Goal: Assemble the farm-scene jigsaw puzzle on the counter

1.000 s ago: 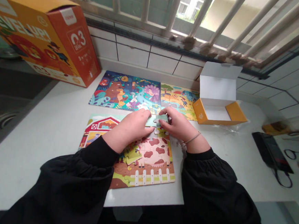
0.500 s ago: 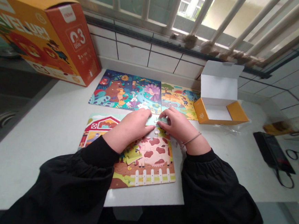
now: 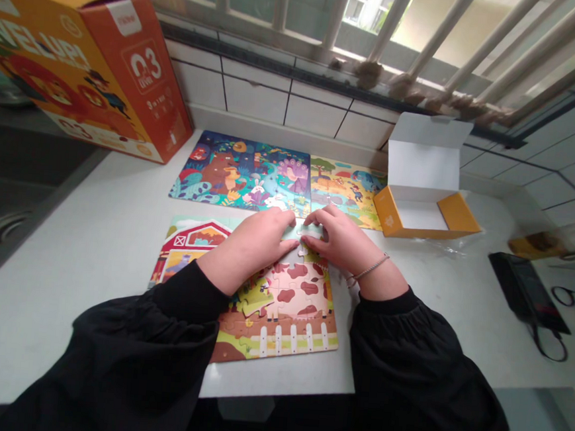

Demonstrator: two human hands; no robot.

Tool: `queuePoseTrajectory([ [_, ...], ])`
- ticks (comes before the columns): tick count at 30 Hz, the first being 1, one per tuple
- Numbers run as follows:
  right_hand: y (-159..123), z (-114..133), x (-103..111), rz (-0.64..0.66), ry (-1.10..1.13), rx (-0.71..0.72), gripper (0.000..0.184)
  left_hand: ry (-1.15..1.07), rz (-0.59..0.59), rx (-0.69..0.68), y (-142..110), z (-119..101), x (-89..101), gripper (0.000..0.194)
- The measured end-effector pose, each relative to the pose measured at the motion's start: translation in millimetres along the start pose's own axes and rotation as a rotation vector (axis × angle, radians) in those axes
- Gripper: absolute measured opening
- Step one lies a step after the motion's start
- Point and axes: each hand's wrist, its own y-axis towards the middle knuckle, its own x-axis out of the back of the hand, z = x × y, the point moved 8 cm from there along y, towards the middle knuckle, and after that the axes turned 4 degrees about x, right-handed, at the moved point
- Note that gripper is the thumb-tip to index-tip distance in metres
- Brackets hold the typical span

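Note:
A farm jigsaw puzzle [image 3: 290, 309] with a red barn, a spotted cow and a white fence lies on the white counter [image 3: 91, 240] in front of me. My left hand [image 3: 250, 246] and my right hand [image 3: 340, 239] meet at its top edge. Their fingertips press together on a pale green puzzle piece [image 3: 303, 230] lying flat there. Both hands hide the puzzle's upper middle. A loose green piece [image 3: 256, 296] lies tilted on the puzzle under my left wrist.
Two finished puzzles, a blue forest one [image 3: 244, 172] and a yellow one [image 3: 346, 190], lie against the tiled wall. A big orange box [image 3: 81, 60] stands at back left, a small open orange-white box [image 3: 425, 200] at right. Black device with cord [image 3: 527, 294] far right. Sink [image 3: 2, 226] left.
Both hands have lowered the pale green piece a little onto the puzzle's top edge, and the fingers have flattened over it. The view has shifted slightly.

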Motion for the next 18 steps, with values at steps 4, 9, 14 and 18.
queuePoseTrajectory([
  [4, 2.1, 4.1, -0.9, -0.023, -0.006, 0.025, 0.023, 0.008, 0.012, -0.011, 1.7, 0.0, -3.4, 0.022],
  [9, 7.5, 13.9, -4.5, -0.059, -0.041, 0.076, 0.012, -0.029, 0.033, -0.025, 2.8, -2.4, -3.6, 0.02],
  [14, 9.1, 14.5, -2.8, -0.035, 0.012, 0.051, 0.005, -0.004, 0.027, -0.014, 2.5, -4.0, 1.3, 0.02],
  [18, 5.6, 6.0, 1.7, 0.008, 0.038, 0.016, 0.01, 0.01, 0.018, 0.0, 0.2, -2.8, 1.7, 0.019],
])
